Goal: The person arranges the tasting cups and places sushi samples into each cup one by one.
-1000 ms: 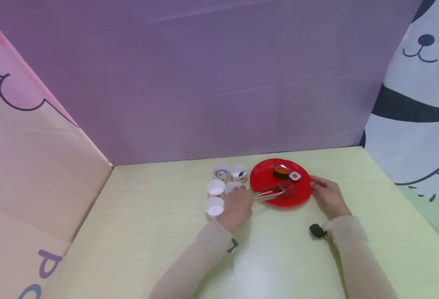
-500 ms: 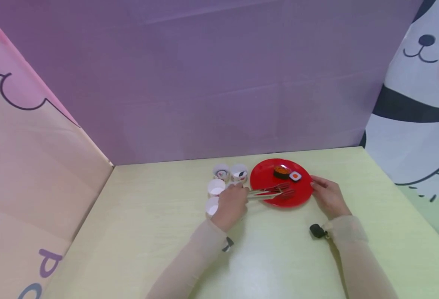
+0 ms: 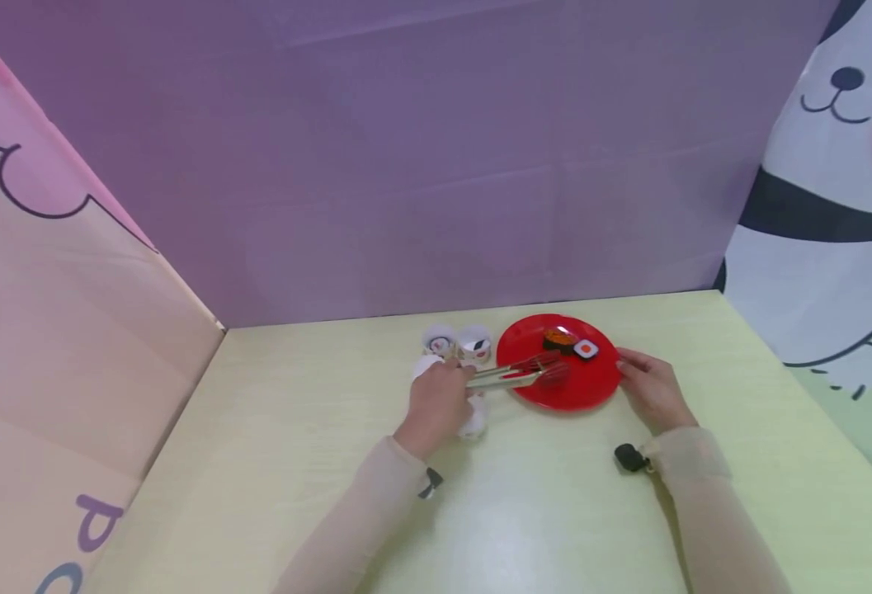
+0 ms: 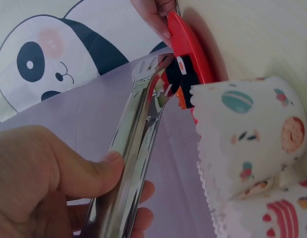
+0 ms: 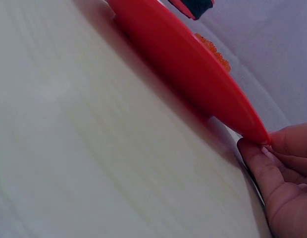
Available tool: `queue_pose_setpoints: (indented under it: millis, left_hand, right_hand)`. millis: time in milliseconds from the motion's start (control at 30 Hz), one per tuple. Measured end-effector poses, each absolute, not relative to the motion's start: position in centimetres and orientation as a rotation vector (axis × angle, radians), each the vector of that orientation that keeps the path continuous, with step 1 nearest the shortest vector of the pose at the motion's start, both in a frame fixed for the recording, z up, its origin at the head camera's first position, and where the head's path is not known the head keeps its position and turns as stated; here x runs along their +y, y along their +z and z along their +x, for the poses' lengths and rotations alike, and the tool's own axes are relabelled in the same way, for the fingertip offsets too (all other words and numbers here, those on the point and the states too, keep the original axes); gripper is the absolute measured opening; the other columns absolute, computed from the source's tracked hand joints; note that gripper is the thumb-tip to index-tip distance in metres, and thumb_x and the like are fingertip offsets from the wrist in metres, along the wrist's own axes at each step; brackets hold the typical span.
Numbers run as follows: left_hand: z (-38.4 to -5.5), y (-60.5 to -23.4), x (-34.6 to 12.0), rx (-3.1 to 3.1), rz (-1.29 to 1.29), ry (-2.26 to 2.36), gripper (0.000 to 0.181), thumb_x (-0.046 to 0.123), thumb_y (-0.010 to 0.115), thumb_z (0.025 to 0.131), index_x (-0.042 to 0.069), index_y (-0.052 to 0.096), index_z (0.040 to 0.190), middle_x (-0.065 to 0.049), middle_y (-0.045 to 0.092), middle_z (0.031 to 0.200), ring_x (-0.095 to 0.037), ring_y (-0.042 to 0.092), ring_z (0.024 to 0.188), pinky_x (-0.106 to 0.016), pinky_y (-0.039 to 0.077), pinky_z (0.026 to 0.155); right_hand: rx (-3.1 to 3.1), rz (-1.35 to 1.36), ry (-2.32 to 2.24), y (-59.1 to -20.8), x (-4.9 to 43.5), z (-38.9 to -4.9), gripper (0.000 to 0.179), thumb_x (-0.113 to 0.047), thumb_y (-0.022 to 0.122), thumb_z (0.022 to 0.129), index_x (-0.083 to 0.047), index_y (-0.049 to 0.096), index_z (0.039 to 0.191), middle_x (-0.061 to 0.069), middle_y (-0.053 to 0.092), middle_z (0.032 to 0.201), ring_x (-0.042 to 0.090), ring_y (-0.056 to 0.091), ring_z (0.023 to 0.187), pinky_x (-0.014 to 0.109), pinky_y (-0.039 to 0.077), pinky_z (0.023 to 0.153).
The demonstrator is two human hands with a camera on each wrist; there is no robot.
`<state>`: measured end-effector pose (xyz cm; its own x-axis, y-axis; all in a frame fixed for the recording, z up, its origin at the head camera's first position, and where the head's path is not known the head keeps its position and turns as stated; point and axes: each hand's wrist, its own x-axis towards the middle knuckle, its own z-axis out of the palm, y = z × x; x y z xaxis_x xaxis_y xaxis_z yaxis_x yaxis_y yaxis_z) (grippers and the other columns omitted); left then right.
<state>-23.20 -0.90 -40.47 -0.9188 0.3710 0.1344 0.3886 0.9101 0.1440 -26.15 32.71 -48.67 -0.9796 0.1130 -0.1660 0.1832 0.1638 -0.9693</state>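
My left hand [image 3: 437,406] grips a pair of metal tongs [image 4: 125,153], thumb on one arm and fingers around the other side. The fork-like tips reach over the red plate [image 3: 571,388], close together in the left wrist view. On the plate lie a roe-topped sushi piece [image 3: 558,340] and a small maki roll [image 3: 586,350] with an orange centre. At the plate's right rim, my right hand [image 3: 652,388] pinches the edge between thumb and fingers, as the right wrist view shows. Under and around my left hand stand white printed paper cups [image 4: 257,134], partly hidden by it.
Two paper cups at the back, one on the left [image 3: 439,341] and one on the right [image 3: 475,343], each have a sushi-like piece inside. A small black object [image 3: 631,459] is beside my right sleeve. A purple backdrop [image 3: 436,165] rises behind the pale table [image 3: 294,429].
My left hand has moved left with the tongs, and their tips have slid left over the plate. A front paper cup now shows right of that hand. My right hand stays at the rim.
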Motion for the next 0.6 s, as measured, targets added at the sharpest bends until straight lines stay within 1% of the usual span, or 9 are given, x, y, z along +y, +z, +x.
queue_pose_setpoints:
  millis: [67, 167, 367, 467, 600]
  left_hand:
    - [-23.3, -40.5, -1.3, -2.973, -0.583, -0.26, 0.037, 0.015, 0.072, 0.078, 0.019, 0.068, 0.114, -0.003, 0.063, 0.094, -0.019, 0.057, 0.079, -0.031, 0.049, 0.057]
    - [-23.3, -40.4, -2.0, -2.97, -0.573, -0.28, 0.035, 0.015, 0.072, 0.078, 0.019, 0.068, 0.113, -0.003, 0.063, 0.095, -0.019, 0.056, 0.076, -0.03, 0.047, 0.055]
    - [-23.2, -40.1, -3.4, -2.951, -0.55, -0.322, 0.035, 0.016, 0.071, 0.079, 0.019, 0.068, 0.114, -0.004, 0.065, 0.097, -0.02, 0.059, 0.078, -0.032, 0.048, 0.058]
    - [-23.1, -39.9, -4.4, -2.924, -0.533, -0.334, 0.033, 0.015, 0.071, 0.079, 0.019, 0.069, 0.111, -0.003, 0.065, 0.094, -0.02, 0.058, 0.076, -0.031, 0.047, 0.057]
    - [-23.1, -39.7, -5.6, -2.872, -0.522, -0.355, 0.028, 0.014, 0.071, 0.078, 0.018, 0.071, 0.107, -0.004, 0.064, 0.087, -0.02, 0.057, 0.07, -0.03, 0.044, 0.051]
  right_hand:
    - [2.36, 0.295, -1.972, -48.6, 32.7, -26.1, 0.053, -0.024, 0.04, 0.101, 0.001, 0.027, 0.145, 0.023, 0.032, 0.148, 0.03, 0.038, 0.13, 0.014, 0.046, 0.086]
    - [2.368, 0.289, -1.965, -48.5, 32.7, -26.0, 0.053, -0.024, 0.04, 0.101, 0.002, 0.027, 0.145, 0.023, 0.031, 0.148, 0.03, 0.039, 0.129, 0.014, 0.046, 0.086]
    - [2.391, 0.283, -1.947, -48.5, 32.6, -26.1, 0.053, -0.024, 0.04, 0.101, 0.003, 0.027, 0.145, 0.024, 0.032, 0.147, 0.032, 0.037, 0.13, 0.013, 0.046, 0.085]
    - [2.39, 0.291, -1.946, -48.5, 32.6, -26.1, 0.053, -0.025, 0.04, 0.101, 0.002, 0.028, 0.145, 0.023, 0.032, 0.147, 0.033, 0.036, 0.132, 0.015, 0.046, 0.088]
    - [2.399, 0.301, -1.931, -48.5, 32.6, -26.1, 0.053, -0.026, 0.04, 0.101, 0.001, 0.028, 0.145, 0.022, 0.032, 0.148, 0.034, 0.035, 0.133, 0.016, 0.045, 0.089]
